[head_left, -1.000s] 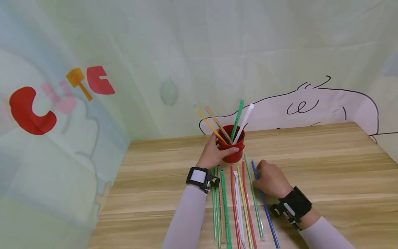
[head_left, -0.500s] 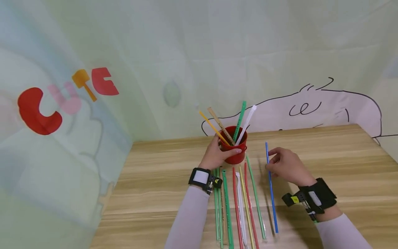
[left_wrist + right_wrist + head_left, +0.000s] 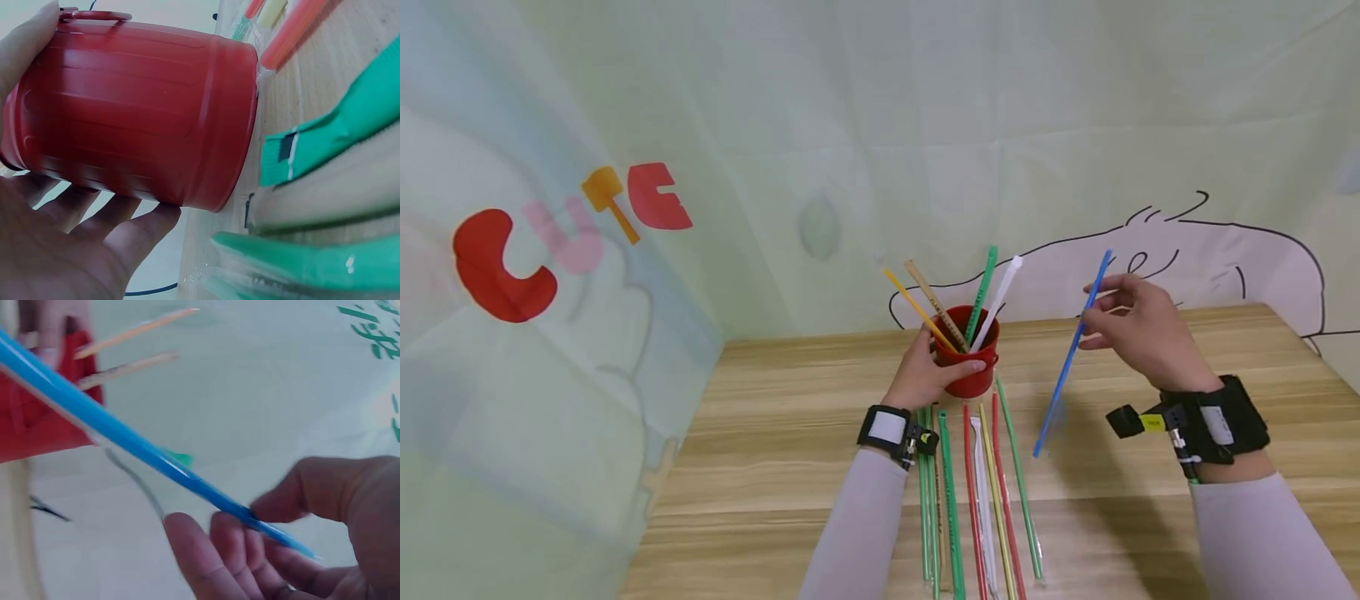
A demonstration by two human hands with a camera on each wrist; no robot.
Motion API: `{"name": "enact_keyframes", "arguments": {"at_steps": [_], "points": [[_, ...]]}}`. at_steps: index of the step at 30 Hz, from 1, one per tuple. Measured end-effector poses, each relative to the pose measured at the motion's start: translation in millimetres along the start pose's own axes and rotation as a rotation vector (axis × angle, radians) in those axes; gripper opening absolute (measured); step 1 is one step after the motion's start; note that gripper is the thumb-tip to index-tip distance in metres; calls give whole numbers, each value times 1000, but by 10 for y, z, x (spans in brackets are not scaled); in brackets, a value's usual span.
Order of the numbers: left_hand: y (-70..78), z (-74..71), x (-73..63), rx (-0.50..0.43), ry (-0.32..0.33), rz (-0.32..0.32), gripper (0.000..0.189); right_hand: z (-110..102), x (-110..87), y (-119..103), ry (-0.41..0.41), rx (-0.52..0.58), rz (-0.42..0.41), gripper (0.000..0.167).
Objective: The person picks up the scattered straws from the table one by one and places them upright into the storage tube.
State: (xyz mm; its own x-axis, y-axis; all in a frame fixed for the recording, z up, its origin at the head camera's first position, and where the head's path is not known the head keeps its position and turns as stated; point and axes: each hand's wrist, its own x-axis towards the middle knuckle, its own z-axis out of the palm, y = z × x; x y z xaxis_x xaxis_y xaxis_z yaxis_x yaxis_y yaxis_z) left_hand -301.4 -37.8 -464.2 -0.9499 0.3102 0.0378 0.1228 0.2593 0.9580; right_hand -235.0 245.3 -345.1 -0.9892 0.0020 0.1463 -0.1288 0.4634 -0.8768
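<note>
My left hand (image 3: 919,371) grips the small red bucket (image 3: 973,383) near the back of the table, thumb across its near side; in the left wrist view the fingers curl round the bucket (image 3: 137,106). Out of the bucket lean a yellow straw (image 3: 910,298), a brown straw (image 3: 929,292), a green straw (image 3: 982,287) and a white straw (image 3: 1000,296). Off to the right, my right hand (image 3: 1142,325) pinches a blue straw (image 3: 1070,358) between thumb and fingers. This straw is raised above the table and tilted, its upper end leaning right. Close up, the right wrist view shows the blue straw (image 3: 137,450) too.
In front of the bucket several straws lie side by side, among them a wide green straw (image 3: 951,500), a white straw (image 3: 983,500), a red straw (image 3: 972,500) and a thin green straw (image 3: 1019,483). A printed cloth (image 3: 820,108) hangs behind the wooden table (image 3: 775,467).
My right hand has picked the blue straw off the table, lifted it and carried it right and away from me, tilting it. My left hand has kept its hold on the bucket.
</note>
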Motion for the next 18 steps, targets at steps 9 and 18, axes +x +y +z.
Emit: {"name": "enact_keyframes", "arguments": {"at_steps": [9, 18], "points": [[-7, -8, -2, 5, -1, -2, 84, -94, 210, -357, 225, 174, -49, 27], [27, -24, -19, 11, 7, 4, 84, 220, 366, -402, 289, 131, -62, 33]]}}
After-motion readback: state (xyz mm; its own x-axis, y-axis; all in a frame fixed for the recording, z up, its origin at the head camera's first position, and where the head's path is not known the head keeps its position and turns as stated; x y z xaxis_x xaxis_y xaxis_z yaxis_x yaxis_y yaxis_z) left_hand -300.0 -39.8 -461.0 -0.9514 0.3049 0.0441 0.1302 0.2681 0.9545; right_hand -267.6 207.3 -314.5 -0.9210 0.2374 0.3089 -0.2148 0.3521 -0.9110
